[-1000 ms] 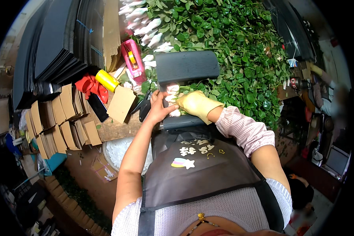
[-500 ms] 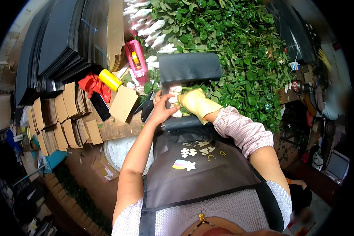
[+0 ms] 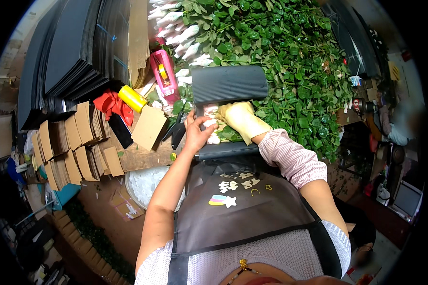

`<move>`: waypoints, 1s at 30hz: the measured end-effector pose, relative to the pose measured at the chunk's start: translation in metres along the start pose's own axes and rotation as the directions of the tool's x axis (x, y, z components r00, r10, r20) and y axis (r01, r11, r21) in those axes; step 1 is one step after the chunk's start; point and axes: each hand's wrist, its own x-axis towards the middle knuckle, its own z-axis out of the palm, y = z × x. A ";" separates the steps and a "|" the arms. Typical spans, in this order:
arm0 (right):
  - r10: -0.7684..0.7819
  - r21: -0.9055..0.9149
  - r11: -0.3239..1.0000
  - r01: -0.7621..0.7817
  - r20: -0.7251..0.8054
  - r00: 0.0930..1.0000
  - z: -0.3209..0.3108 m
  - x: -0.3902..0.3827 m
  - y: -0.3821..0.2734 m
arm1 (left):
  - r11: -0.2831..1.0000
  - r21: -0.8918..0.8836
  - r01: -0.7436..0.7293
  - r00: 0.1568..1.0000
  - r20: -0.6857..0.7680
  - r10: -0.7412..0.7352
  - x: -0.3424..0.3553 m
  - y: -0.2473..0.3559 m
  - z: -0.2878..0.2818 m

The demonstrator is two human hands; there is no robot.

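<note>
Pale pink rose heads (image 3: 212,108) lie in a column between a dark ridged flap (image 3: 228,81) and a dark ridged edge (image 3: 228,152) nearest me. My bare left hand (image 3: 198,130) is at their left side, thumb and fingers closed on a pale head. My right hand (image 3: 238,119), in a yellow rubber glove, is bent over the blooms from the right, fingers closed; what they grip is hidden. Green stems and leaves show under the glove. Black scissors (image 3: 177,134) and a tan card (image 3: 149,127) lie to the left.
Leafy stems (image 3: 297,90) cover the right of the bench, with white-sleeved buds (image 3: 185,35) behind. Left are cardboard pieces (image 3: 78,124), black sheet stacks (image 3: 71,42), a pink tape dispenser (image 3: 164,76) and a yellow roll (image 3: 132,98). Another person (image 3: 397,128) is at far right.
My gloved hand has risen slightly toward the flap, uncovering more green stems below it. My left hand's fingers have shifted a little among the blooms. The person at right has moved.
</note>
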 end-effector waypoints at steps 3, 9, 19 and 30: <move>-0.058 0.120 0.990 0.067 -0.078 0.995 0.010 0.002 -0.001 | 1.000 0.013 -0.009 1.000 -0.018 0.009 0.001 0.002 0.000; -0.030 -0.022 0.999 0.030 0.001 1.000 0.010 0.005 -0.002 | 1.000 0.001 -0.004 0.999 0.038 0.004 0.004 0.001 -0.004; -0.094 0.027 0.995 0.096 -0.049 0.994 0.000 -0.006 -0.001 | 0.981 -0.045 0.190 0.982 0.023 -0.189 0.029 -0.006 0.003; 0.072 0.403 0.911 0.084 -0.357 0.931 0.010 -0.037 -0.001 | 0.997 -0.009 0.080 0.992 -0.097 -0.081 0.023 -0.003 0.008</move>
